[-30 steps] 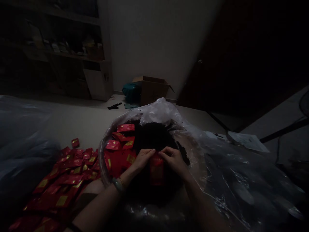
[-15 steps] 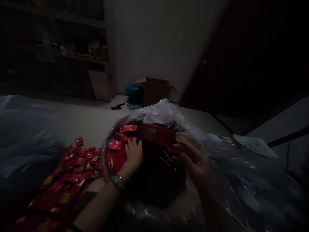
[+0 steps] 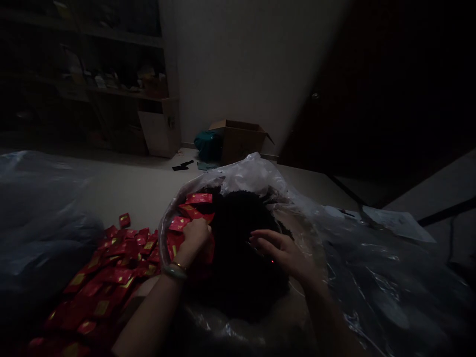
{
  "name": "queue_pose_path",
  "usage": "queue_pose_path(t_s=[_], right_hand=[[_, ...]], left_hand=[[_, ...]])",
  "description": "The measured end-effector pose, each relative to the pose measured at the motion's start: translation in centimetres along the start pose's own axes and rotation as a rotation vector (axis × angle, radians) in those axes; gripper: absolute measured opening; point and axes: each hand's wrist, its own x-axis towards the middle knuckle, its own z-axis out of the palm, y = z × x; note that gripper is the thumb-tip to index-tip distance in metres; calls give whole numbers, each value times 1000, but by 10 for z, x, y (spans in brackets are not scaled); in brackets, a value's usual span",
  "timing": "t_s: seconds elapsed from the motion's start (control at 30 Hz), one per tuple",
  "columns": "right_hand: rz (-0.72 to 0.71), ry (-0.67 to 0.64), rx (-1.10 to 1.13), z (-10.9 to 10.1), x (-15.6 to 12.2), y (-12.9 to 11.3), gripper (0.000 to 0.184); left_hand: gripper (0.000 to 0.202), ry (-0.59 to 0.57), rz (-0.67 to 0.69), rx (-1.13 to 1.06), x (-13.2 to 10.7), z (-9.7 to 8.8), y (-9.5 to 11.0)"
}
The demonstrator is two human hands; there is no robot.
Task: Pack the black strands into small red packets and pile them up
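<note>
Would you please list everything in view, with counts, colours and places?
Round plastic-lined container: one, whitish, centre.
Loose fine material: one mass, black, inside the container.
Small shiny rectangular packets: many, red and gold, inside the container and left of it.
Open cardboard box: one, brown, behind the container.
Soft rounded bundle: one, teal, beside the box.
Crumpled plastic sheeting: two areas, greyish, far left and right.
Flat sheet: one, pale, right.
Shelving unit: one, dark, back left.
Tall door: one, dark, right.
Wall: one, grey, back.
Tiny light: one, red, centre right.
Left hand: one, on the packets.
Right hand: one, over the material.
</note>
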Motion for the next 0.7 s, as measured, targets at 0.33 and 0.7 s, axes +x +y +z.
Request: queue_pose_path(t_s=[0.33, 0.7], right_hand=[[29, -29, -133, 1, 17, 26, 37], [-37, -144, -389, 2, 22, 45, 25]], left_hand=[[26, -15, 32, -10, 1, -2, -6], [35, -4, 19, -31, 15, 5, -13]])
